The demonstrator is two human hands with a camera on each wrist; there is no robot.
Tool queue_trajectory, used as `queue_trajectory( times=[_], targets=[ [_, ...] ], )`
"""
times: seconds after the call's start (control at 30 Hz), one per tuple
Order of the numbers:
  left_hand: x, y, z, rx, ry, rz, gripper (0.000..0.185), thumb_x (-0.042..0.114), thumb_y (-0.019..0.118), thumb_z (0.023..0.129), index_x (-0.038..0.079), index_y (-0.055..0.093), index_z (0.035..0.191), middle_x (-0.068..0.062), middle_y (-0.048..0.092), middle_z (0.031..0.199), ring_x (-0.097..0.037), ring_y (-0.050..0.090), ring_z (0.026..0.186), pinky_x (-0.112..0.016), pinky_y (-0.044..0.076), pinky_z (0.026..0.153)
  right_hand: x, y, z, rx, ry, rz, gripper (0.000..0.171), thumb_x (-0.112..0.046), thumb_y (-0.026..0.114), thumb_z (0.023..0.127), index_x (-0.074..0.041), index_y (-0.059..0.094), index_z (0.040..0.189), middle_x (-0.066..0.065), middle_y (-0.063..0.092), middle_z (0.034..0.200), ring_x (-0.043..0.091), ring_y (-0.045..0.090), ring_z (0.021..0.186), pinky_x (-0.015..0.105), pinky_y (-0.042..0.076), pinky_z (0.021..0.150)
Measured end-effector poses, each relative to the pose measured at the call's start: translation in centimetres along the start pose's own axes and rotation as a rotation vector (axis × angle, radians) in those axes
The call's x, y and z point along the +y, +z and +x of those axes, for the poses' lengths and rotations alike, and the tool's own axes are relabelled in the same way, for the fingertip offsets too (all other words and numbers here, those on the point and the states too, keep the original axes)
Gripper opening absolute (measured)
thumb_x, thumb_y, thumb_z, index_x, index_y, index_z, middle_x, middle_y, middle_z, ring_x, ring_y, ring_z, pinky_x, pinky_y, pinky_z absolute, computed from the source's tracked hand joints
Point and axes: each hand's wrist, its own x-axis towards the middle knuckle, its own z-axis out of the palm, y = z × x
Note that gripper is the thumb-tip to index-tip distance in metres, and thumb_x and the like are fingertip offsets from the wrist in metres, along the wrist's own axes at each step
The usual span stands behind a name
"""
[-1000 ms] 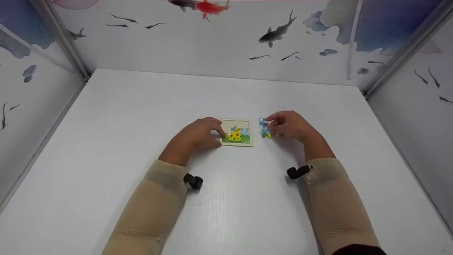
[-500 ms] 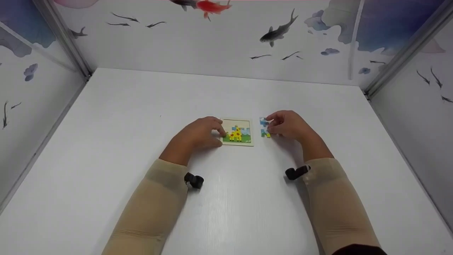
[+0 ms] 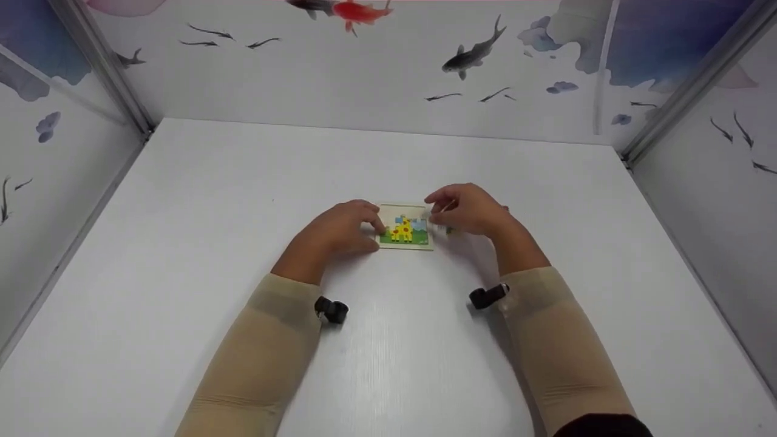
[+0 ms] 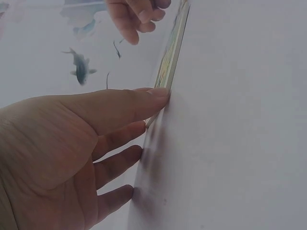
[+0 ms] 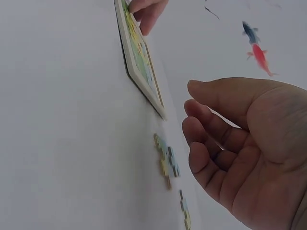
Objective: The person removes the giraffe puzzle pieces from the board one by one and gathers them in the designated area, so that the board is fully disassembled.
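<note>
Near the middle of the worktop (image 3: 182, 255) lies a square puzzle board (image 3: 405, 227) with a yellow giraffe on green and blue. At its left edge rests the left hand (image 3: 340, 233); the left wrist view shows what the head view hides, that the straight fingertips (image 4: 160, 93) press against the board's thin side edge while the other fingers lie loosely on the worktop, gripping nothing. Over the board's right edge hangs the right hand (image 3: 467, 209). From the head view its grip is hard to read, but the right wrist view shows the fingers (image 5: 211, 139) loosely curled, with thumb and forefinger apart and nothing plainly between them; the hand is raised off the worktop. Just right of the board lie loose pieces (image 5: 167, 160), blue, green and yellow, flat on the worktop; in the head view the right hand covers all but a sliver of them (image 3: 450, 230). Only the right wrist view shows them apart from the board and from the fingers. Beige sleeves (image 3: 261, 352) cover both forearms. Around the worktop stand walls (image 3: 364, 79) painted with fish.
</note>
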Motion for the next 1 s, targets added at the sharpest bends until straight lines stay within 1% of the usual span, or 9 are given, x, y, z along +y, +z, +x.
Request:
queue_trajectory(
  times=[0.07, 0.17, 0.23, 0.33, 0.43, 0.57, 0.77, 0.87, 1.0],
  targets=[
    [0.0, 0.0, 0.0, 0.0, 0.005, 0.007, 0.028, 0.023, 0.081, 0.094, 0.03, 0.08, 0.121, 0.004, 0.049, 0.167, -0.026, 0.034, 0.162, -0.05, 0.028, 0.134, -0.8, 0.3, 0.2, -0.014, -0.042, -0.01, 0.04, -0.027, 0.081, 0.097, -0.026, 0.073, 0.136, 0.0, 0.072, 0.12, 0.023, 0.064, 0.113, 0.04, 0.056, 0.094],
    [0.0, 0.0, 0.0, 0.0, -0.005, 0.006, 0.028, 0.024, 0.081, 0.094, 0.03, 0.08, 0.121, 0.005, 0.049, 0.166, -0.025, 0.035, 0.162, -0.05, 0.029, 0.134, -2.0, 0.9, 0.6, -0.037, -0.097, -0.009, 0.041, -0.025, 0.081, 0.097, -0.025, 0.072, 0.137, -0.001, 0.073, 0.121, 0.022, 0.065, 0.117, 0.04, 0.059, 0.096],
    [-0.1, 0.0, -0.1, -0.001, -0.012, 0.009, 0.027, 0.024, 0.081, 0.094, 0.031, 0.08, 0.121, 0.006, 0.049, 0.166, -0.025, 0.035, 0.162, -0.05, 0.029, 0.134, -2.6, 1.4, 0.8, -0.048, -0.118, -0.002, 0.042, -0.026, 0.08, 0.097, -0.025, 0.072, 0.138, -0.002, 0.073, 0.121, 0.022, 0.065, 0.117, 0.041, 0.06, 0.097],
    [-0.1, 0.0, -0.2, 0.002, -0.014, 0.01, 0.027, 0.024, 0.08, 0.095, 0.03, 0.08, 0.121, 0.005, 0.049, 0.166, -0.025, 0.036, 0.161, -0.05, 0.03, 0.134, -3.1, 2.1, 1.0, -0.059, -0.125, 0.0, 0.041, -0.026, 0.08, 0.097, -0.026, 0.072, 0.137, -0.002, 0.072, 0.122, 0.022, 0.065, 0.117, 0.04, 0.06, 0.097],
    [-0.1, 0.0, -0.3, 0.003, -0.001, 0.016, 0.026, 0.024, 0.079, 0.095, 0.029, 0.08, 0.121, 0.004, 0.049, 0.166, -0.025, 0.037, 0.161, -0.05, 0.031, 0.133, -3.0, 2.9, 1.3, -0.069, -0.105, -0.012, 0.038, -0.026, 0.079, 0.097, -0.027, 0.073, 0.135, -0.003, 0.072, 0.124, 0.021, 0.064, 0.117, 0.04, 0.059, 0.096],
    [-0.2, 0.0, -0.2, 0.008, 0.019, 0.025, 0.026, 0.024, 0.079, 0.095, 0.028, 0.08, 0.121, 0.004, 0.049, 0.166, -0.025, 0.037, 0.161, -0.049, 0.032, 0.133, -2.3, 3.5, 1.6, -0.085, -0.091, -0.033, 0.038, -0.022, 0.08, 0.096, -0.026, 0.074, 0.133, -0.001, 0.07, 0.125, 0.022, 0.063, 0.117, 0.04, 0.057, 0.1],
    [-0.2, -0.1, -0.1, 0.005, 0.046, 0.03, 0.028, 0.022, 0.079, 0.095, 0.027, 0.08, 0.122, 0.003, 0.049, 0.166, -0.025, 0.037, 0.161, -0.048, 0.032, 0.133, -1.9, 3.9, 1.6, -0.112, -0.121, -0.087, 0.047, -0.019, 0.081, 0.094, -0.025, 0.072, 0.14, 0.0, 0.064, 0.132, 0.024, 0.059, 0.118, 0.044, 0.054, 0.106],
    [-0.3, -0.1, -0.1, 0.003, 0.052, 0.036, 0.028, 0.023, 0.079, 0.095, 0.027, 0.08, 0.123, 0.003, 0.049, 0.166, -0.025, 0.037, 0.161, -0.047, 0.032, 0.133, -2.0, 4.0, 1.5, -0.123, -0.142, -0.116, 0.046, -0.018, 0.079, 0.095, -0.026, 0.072, 0.14, 0.0, 0.061, 0.135, 0.024, 0.058, 0.118, 0.044, 0.053, 0.106],
    [-0.3, -0.1, 0.0, 0.003, 0.053, 0.041, 0.029, 0.023, 0.08, 0.095, 0.028, 0.08, 0.124, 0.003, 0.049, 0.167, -0.025, 0.037, 0.161, -0.047, 0.032, 0.133, -2.0, 4.0, 1.4, -0.124, -0.151, -0.123, 0.042, -0.017, 0.078, 0.096, -0.026, 0.075, 0.137, 0.0, 0.059, 0.135, 0.025, 0.057, 0.116, 0.043, 0.052, 0.105]
  ],
)
